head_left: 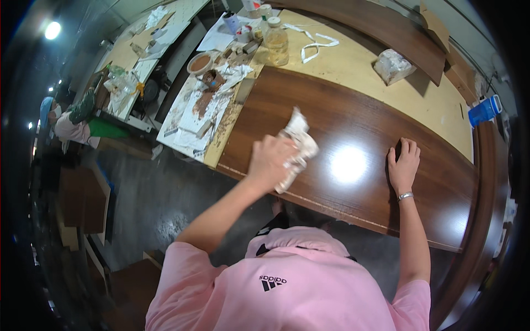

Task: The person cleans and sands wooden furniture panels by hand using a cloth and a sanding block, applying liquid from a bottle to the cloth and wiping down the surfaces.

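A long, glossy dark brown wood panel (331, 132) lies flat on the table in front of me. My left hand (270, 160) is closed round a crumpled white cloth (300, 140) and holds it on the panel's left part; one end sticks up past my fingers. Farther right, my right hand (406, 165) rests on the panel with its fingers lying on the surface and nothing in them. A silver bracelet (406, 196) circles that wrist.
Left of the panel are stained papers (190, 118), a bowl of brown paste (200, 64) and a jar of yellowish liquid (276, 44). A wrapped bundle (393, 67), white strap (317, 44) and blue container (485, 111) sit beyond. Another person (72, 121) works at far left.
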Tool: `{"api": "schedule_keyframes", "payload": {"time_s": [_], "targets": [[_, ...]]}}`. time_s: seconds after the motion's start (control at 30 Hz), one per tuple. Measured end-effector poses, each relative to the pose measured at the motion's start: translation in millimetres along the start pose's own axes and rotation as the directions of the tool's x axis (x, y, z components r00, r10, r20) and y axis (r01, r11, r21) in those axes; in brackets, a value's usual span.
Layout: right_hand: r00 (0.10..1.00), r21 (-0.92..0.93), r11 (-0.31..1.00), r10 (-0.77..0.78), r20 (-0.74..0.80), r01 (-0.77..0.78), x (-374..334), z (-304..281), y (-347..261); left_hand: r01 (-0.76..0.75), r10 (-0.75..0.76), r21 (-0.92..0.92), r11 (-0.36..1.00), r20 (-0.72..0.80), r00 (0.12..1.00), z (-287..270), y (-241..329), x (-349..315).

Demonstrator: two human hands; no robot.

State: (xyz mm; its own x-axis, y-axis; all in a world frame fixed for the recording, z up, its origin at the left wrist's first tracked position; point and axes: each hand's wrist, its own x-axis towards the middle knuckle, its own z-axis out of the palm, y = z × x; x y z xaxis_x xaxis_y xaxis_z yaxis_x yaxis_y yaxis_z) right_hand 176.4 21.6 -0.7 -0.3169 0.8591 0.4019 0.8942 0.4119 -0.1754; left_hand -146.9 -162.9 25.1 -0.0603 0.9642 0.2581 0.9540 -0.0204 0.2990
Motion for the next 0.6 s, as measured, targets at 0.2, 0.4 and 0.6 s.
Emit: {"api": "schedule_keyframes", "payload": {"time_s": [0.2, 0.4, 0.6], "targets": [[0.999, 0.073, 0.996, 0.045, 0.023, -0.047, 4, -3, -9, 0.206, -0.136, 0.224, 0.953, -0.293, 0.946, -21, -166, 80], [0.996, 0.062, 0.995, 0.079, 0.047, -0.081, 0, -11, -9, -0.18, 0.174, -0.005, 0.984, -0.233, 0.957, 9, -86, 73], [0.995, 0.054, 0.995, 0.086, 0.04, -0.088, 5, -9, -15, 0.169, -0.185, -0.166, 0.972, -0.083, 0.979, 17, -81, 165]]}}
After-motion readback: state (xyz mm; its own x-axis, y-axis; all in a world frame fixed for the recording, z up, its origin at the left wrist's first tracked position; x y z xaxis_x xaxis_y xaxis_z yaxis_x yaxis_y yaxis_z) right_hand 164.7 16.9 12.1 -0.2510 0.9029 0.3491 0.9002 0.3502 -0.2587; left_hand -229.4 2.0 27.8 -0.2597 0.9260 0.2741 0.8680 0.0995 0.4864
